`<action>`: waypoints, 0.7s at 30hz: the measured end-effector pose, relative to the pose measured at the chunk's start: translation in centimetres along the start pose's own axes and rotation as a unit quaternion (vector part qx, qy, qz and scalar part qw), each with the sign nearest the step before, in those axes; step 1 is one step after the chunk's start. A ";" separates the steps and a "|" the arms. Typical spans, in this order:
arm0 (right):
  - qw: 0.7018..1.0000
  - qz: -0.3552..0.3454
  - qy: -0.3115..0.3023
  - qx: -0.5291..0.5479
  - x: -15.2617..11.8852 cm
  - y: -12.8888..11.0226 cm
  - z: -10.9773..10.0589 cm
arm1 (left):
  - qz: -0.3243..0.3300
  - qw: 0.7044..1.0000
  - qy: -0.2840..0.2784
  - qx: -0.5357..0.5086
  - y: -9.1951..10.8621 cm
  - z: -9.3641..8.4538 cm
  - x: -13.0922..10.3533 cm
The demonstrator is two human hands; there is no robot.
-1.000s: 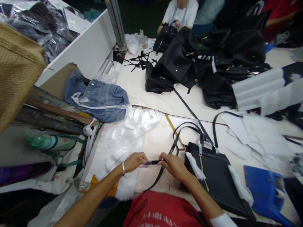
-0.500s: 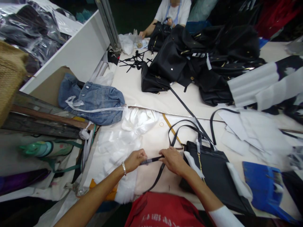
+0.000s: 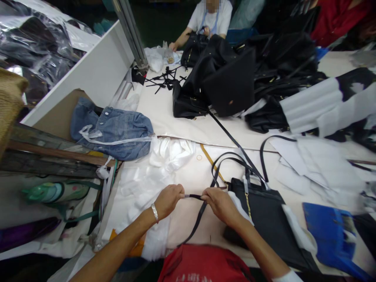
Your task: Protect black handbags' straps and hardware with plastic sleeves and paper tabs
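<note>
A short stretch of black strap (image 3: 195, 196) runs between my two hands above the pale table, with a whitish wrapping on its left end. My left hand (image 3: 169, 200) is closed on that wrapped end. My right hand (image 3: 219, 200) pinches the strap's other side, its thumb and fingers together. A longer part of the strap hangs below my right hand and curves toward the table's near edge. A black handbag (image 3: 272, 213) lies right of my right hand, with white padding (image 3: 299, 227) on it and straps looping above.
A blue plastic holder (image 3: 327, 231) and white paper sheets (image 3: 311, 164) lie on the right. White tissue (image 3: 155, 172) and a denim bag (image 3: 126, 129) are on the left. Black bags (image 3: 211, 74) are piled across the table, where another person (image 3: 210, 21) sits.
My left hand has closed over the wrapped end, so less wrapping shows. My right hand has turned slightly on the strap. A black bag in the far pile has tilted upward.
</note>
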State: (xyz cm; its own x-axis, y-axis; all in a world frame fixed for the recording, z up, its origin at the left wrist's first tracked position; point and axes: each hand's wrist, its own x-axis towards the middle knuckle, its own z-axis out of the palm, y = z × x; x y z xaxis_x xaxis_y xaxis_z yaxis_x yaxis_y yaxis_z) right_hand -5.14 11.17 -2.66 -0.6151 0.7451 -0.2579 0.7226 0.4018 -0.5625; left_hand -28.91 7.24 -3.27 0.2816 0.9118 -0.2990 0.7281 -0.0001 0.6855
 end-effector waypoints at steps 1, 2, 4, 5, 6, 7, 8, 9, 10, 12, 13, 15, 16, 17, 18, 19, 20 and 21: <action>1.000 -0.002 0.008 -0.002 -0.4 0.1 -0.6 | 0.007 1.000 -0.006 -0.003 0.5 -0.4 0.3; 1.000 -0.004 0.018 -0.006 -0.8 0.1 -1.2 | 0.018 1.000 -0.010 -0.006 1.0 -0.8 0.7; 0.999 -0.008 0.043 -0.014 -1.6 0.1 -2.4 | 0.056 0.998 -0.014 -0.009 2.3 -1.6 1.6; 0.998 -0.012 0.055 -0.019 -1.9 0.0 -2.8 | 0.083 0.996 -0.018 -0.010 3.1 -1.9 2.1; 0.997 -0.018 0.065 -0.024 -2.2 0.0 -3.1 | 0.113 0.993 -0.024 -0.011 3.8 -2.1 2.6; 0.997 -0.026 0.073 -0.029 -2.4 0.0 -3.2 | 0.142 0.989 -0.030 -0.011 4.6 -2.2 3.1; 0.996 -0.035 0.078 -0.035 -2.4 0.0 -3.2 | 0.167 0.985 -0.036 -0.009 5.3 -2.2 3.7; 0.995 -0.043 0.081 -0.042 -2.4 0.0 -3.0 | 0.187 0.981 -0.041 -0.003 6.0 -2.0 4.2; 0.994 -0.047 0.084 -0.048 -2.4 0.0 -2.8 | 0.202 0.978 -0.046 0.007 6.6 -1.8 4.7; 0.994 -0.041 0.094 -0.048 -2.2 0.1 -2.5 | 0.209 0.976 -0.050 0.024 7.2 -1.2 5.5; 0.994 -0.035 0.099 -0.041 -2.2 0.3 -2.5 | 0.199 0.978 -0.051 0.029 7.3 -0.9 5.8; 0.994 -0.032 0.106 -0.023 -2.3 1.0 -2.9 | 0.159 0.986 -0.047 0.028 7.0 -0.6 6.1; 0.994 -0.036 0.105 -0.016 -2.4 1.5 -3.2 | 0.135 0.990 -0.043 0.025 6.7 -0.5 6.1; 0.994 -0.040 0.102 -0.014 -2.5 2.0 -3.5 | 0.115 0.992 -0.041 0.023 6.5 -0.5 6.2; 0.994 -0.043 0.097 -0.014 -2.5 2.5 -3.8 | 0.100 0.994 -0.038 0.024 6.2 -0.4 6.2; 0.995 -0.043 0.090 -0.016 -2.5 2.9 -4.0 | 0.089 0.995 -0.034 0.027 6.0 -0.3 6.2; 0.996 -0.041 0.082 -0.017 -2.3 3.2 -4.0 | 0.082 0.996 -0.031 0.030 6.0 -0.1 6.2; 0.996 -0.039 0.074 -0.017 -2.0 3.3 -3.8 | 0.078 0.996 -0.029 0.034 6.0 0.1 6.3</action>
State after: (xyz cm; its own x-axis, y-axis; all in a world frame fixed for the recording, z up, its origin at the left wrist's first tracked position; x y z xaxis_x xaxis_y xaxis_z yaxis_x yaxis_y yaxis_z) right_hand -0.35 13.01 -0.97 -0.6180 0.7805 -0.0947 0.6868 0.4773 -0.5482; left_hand -22.74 12.91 -1.12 0.4297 0.8727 -0.2318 0.7126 -0.1700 0.6807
